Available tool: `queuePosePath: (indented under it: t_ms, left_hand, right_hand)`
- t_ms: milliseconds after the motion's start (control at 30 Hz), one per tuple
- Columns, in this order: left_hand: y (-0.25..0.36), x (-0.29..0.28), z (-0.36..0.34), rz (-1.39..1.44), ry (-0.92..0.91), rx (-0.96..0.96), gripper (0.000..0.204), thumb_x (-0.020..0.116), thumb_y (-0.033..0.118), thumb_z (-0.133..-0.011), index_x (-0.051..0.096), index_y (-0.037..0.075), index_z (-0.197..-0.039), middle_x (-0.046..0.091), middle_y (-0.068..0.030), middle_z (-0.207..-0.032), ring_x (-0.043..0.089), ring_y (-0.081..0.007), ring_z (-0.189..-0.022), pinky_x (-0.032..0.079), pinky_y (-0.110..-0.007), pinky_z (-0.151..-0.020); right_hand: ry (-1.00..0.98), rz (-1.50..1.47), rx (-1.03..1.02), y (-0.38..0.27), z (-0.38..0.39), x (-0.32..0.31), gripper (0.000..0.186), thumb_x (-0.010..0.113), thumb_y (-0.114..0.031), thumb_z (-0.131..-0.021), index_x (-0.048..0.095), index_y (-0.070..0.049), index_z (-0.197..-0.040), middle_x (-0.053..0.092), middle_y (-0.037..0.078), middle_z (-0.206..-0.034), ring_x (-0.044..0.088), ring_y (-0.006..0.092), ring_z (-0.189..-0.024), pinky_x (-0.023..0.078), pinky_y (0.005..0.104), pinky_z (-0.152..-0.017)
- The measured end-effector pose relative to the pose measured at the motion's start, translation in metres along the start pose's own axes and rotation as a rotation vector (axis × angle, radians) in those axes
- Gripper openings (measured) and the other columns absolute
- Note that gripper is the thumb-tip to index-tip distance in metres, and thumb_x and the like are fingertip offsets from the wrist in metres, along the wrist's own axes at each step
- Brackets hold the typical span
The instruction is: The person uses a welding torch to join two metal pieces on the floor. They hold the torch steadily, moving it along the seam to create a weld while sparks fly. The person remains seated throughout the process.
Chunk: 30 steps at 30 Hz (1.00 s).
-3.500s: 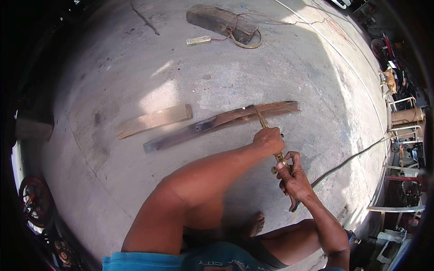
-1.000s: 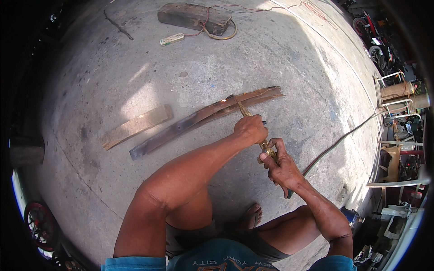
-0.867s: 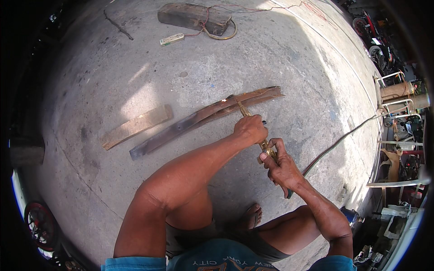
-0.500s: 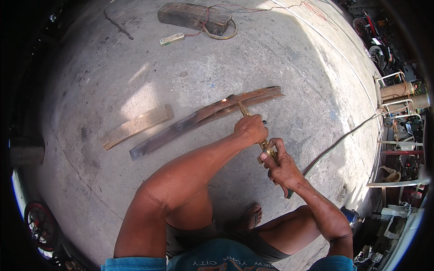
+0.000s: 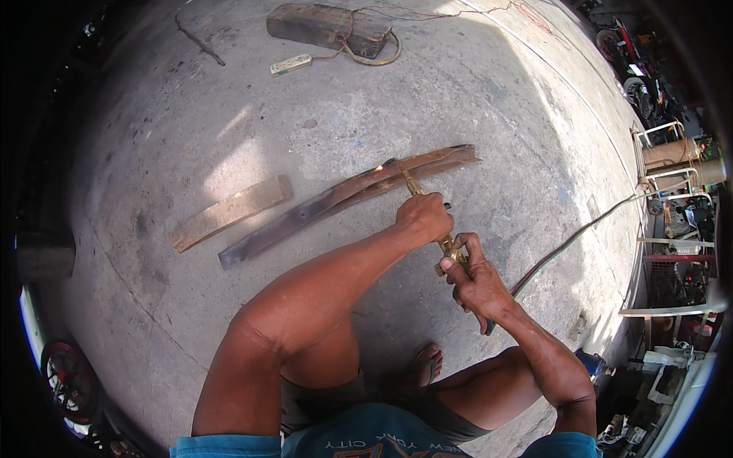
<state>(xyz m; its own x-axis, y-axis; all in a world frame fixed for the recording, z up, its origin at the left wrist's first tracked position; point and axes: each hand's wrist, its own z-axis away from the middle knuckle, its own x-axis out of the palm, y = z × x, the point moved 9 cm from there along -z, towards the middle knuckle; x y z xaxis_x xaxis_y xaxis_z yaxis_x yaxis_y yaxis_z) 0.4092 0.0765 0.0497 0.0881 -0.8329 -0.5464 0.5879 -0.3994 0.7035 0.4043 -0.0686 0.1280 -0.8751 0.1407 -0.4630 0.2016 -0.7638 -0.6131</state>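
My left hand is wrapped round the front of a brass cutting torch. Farther back, my right hand grips the torch's valve body, thumb and fingers closed on it. The torch's tip reaches a long, rusty steel channel lying on the concrete floor. A small bright orange glow shows on the steel beside the tip. The channel runs from near left to far right, and its left end looks darker and bluish. From behind my right hand a dark hose trails off to the right.
A short wooden block lies left of the channel. Farther off are a dark timber, a white power strip and a thin stick. Metal racks and parts line the right side, and a wheel stands at lower left.
Almost nothing differs. The glow at the torch tip looks slightly smaller, while both hands hold the torch in the same place.
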Motion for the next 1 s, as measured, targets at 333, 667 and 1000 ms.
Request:
queuePosePath:
  t_ms: [333, 667, 1000]
  left_hand:
    - [-0.0007, 0.0009, -0.0010, 0.003, -0.017, -0.008, 0.041, 0.065, 0.029, -0.084, 0.071, 0.000, -0.113, 0.073, -0.0241, -0.111, 0.069, -0.0405, -0.107, 0.055, -0.047, -0.093]
    - [0.0000, -0.0008, -0.0006, -0.007, -0.015, -0.011, 0.044, 0.065, 0.030, -0.085, 0.070, 0.000, -0.117, 0.073, -0.0242, -0.110, 0.071, -0.0401, -0.104, 0.056, -0.047, -0.091]
    - [-0.0010, 0.0004, -0.0013, -0.016, -0.011, -0.002, 0.045, 0.065, 0.030, -0.085, 0.070, -0.001, -0.118, 0.073, -0.0239, -0.109, 0.071, -0.0393, -0.104, 0.056, -0.046, -0.091]
  right_hand:
    - [-0.001, 0.008, -0.013, 0.0010, -0.0002, 0.0002, 0.038, 0.058, -0.030, -0.106, 0.033, -0.015, -0.130, 0.057, 0.006, -0.078, 0.051, 0.0119, -0.049, 0.043, 0.0305, -0.042]
    - [0.028, 0.046, -0.051, 0.0043, -0.0022, -0.0011, 0.040, 0.058, -0.032, -0.106, 0.031, -0.015, -0.131, 0.058, 0.005, -0.075, 0.050, 0.0117, -0.048, 0.043, 0.0308, -0.042]
    - [0.019, 0.042, -0.054, 0.0053, -0.0042, -0.0007, 0.038, 0.057, -0.033, -0.107, 0.031, -0.017, -0.127, 0.056, 0.004, -0.073, 0.049, 0.0115, -0.047, 0.043, 0.0309, -0.042]
